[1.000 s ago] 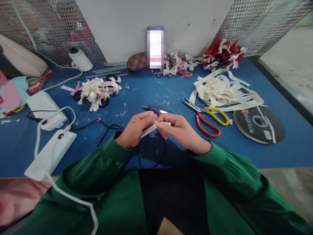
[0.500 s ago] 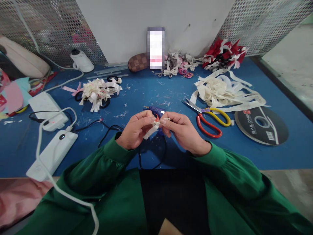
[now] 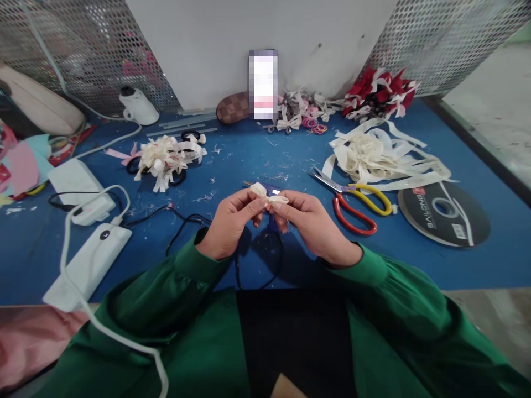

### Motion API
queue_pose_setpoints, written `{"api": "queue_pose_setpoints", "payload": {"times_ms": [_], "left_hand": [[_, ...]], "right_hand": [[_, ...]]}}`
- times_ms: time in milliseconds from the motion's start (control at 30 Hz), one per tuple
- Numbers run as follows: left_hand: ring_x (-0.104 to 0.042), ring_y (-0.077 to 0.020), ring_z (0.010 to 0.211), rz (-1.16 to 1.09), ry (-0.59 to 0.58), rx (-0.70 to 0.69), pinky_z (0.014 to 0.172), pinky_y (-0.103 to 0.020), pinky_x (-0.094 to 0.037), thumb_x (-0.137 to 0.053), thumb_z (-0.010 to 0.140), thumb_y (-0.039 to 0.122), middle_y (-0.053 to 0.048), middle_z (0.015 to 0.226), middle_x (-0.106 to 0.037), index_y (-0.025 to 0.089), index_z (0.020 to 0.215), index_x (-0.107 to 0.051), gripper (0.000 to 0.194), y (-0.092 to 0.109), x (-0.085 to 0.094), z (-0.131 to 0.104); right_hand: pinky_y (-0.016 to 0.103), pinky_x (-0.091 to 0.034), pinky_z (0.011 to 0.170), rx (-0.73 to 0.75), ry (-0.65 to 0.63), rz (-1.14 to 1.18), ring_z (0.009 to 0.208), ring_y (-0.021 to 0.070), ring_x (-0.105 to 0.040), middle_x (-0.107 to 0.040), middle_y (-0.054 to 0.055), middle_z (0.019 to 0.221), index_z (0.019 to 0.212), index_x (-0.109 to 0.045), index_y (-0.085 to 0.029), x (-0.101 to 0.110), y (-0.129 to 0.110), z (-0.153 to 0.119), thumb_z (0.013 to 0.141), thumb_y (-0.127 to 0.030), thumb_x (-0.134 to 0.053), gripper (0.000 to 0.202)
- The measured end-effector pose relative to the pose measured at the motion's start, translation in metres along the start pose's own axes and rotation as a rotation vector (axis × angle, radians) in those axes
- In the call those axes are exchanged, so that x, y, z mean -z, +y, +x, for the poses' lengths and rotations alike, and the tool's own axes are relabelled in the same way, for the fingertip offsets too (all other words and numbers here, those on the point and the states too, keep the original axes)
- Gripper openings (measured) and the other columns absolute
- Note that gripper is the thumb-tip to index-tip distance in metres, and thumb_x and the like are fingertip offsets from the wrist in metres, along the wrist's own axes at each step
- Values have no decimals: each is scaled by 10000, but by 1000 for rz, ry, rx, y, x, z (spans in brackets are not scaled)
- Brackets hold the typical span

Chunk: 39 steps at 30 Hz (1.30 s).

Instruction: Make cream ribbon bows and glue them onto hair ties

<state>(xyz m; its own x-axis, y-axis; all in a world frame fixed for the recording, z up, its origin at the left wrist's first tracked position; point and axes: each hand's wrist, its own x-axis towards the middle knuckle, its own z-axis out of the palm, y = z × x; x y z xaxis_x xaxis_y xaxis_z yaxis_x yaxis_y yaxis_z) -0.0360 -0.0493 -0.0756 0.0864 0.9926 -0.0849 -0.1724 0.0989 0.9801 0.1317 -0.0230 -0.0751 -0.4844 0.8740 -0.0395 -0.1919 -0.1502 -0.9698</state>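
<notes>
Between my two hands is a small cream ribbon bow [image 3: 258, 190], its loops spreading to both sides. My left hand [image 3: 234, 221] pinches it near the middle with thumb and fingers. On the other side, my right hand [image 3: 313, 224] is closed on the bow's right loop. Behind and below the bow lies a dark blue glue gun [image 3: 271, 189], partly hidden by my fingers. To the right of my hands rest scissors [image 3: 352, 199] with one red and one yellow handle, blades apart.
A heap of cream ribbon [image 3: 373, 155] and a black ribbon spool [image 3: 443, 215] lie at right. Finished bows [image 3: 166, 157] are piled at left, near a white power bank [image 3: 89, 262] with a cable. A phone [image 3: 263, 83] leans on the back wall beside a checked case [image 3: 233, 108].
The ribbon's loose end, which hung down to the left, is now folded up, and a loop shows above my left fingers. Both hands stay in nearly the same place.
</notes>
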Motion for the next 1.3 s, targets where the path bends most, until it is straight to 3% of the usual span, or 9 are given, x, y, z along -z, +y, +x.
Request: {"api": "queue_pose_setpoints", "payload": {"times_ms": [133, 300, 533, 767, 867, 1000, 1167, 1300], "left_hand": [[-486, -88, 566, 16, -41, 22, 575, -232, -401, -713, 877, 420, 21, 619, -567, 156, 718, -637, 317, -2, -2, -1], [-502, -87, 567, -139, -49, 105, 582, -227, -415, -783, 805, 432, 16, 625, -580, 152, 703, -626, 337, -5, -8, -3], [-505, -66, 564, -469, -70, 276, 573, -184, -431, -845, 747, 314, 10, 638, -568, 137, 693, -620, 291, -12, -9, -5], [-446, -55, 514, -497, -92, 276, 516, -176, -396, -845, 741, 312, 24, 592, -528, 142, 660, -591, 317, -11, -10, -5], [-470, -60, 539, -463, -50, 247, 547, -178, -414, -846, 742, 323, 22, 622, -554, 148, 696, -611, 297, -12, -11, -5], [-555, -97, 646, -280, 26, 138, 648, -213, -460, -781, 808, 438, -3, 698, -629, 158, 768, -678, 301, -12, -11, -4], [-583, -114, 705, -139, 154, 86, 692, -238, -464, -822, 744, 435, -22, 810, -717, 177, 863, -784, 287, -9, -7, -2], [-610, -130, 754, -143, 180, 61, 741, -254, -475, -821, 744, 414, -27, 816, -735, 191, 831, -810, 240, -8, -5, -2]], "right_hand": [[250, -325, 525, -31, -2, 42, 513, 79, -419, -505, -57, 556, 719, -587, -171, -2, 0, -1, 870, -366, -686, 266], [244, -182, 461, -194, -86, 295, 461, 49, -204, -331, -101, 524, 665, -540, -175, -3, 1, -2, 835, -288, -675, 245], [235, -155, 437, -223, -61, 452, 456, 50, -159, -292, -101, 525, 599, -441, -201, -6, 3, -1, 776, -207, -654, 276], [221, -144, 421, -240, -43, 554, 453, 53, -114, -217, -114, 523, 608, -402, -212, -10, 4, -4, 765, -164, -626, 277], [219, -184, 428, -197, -23, 516, 450, 50, -148, -251, -111, 519, 613, -431, -204, -11, 3, -4, 785, -186, -636, 268], [230, -242, 458, -102, -4, 362, 473, 55, -259, -439, -70, 572, 717, -576, -179, -9, 2, -3, 834, -283, -672, 184], [242, -245, 473, -95, 35, 182, 509, 63, -293, -449, -63, 617, 804, -651, -168, -5, 5, 0, 825, -376, -716, 219], [247, -241, 472, -90, 67, 89, 511, 64, -306, -494, -54, 630, 860, -695, -156, -4, 5, 0, 835, -380, -703, 226]]}}
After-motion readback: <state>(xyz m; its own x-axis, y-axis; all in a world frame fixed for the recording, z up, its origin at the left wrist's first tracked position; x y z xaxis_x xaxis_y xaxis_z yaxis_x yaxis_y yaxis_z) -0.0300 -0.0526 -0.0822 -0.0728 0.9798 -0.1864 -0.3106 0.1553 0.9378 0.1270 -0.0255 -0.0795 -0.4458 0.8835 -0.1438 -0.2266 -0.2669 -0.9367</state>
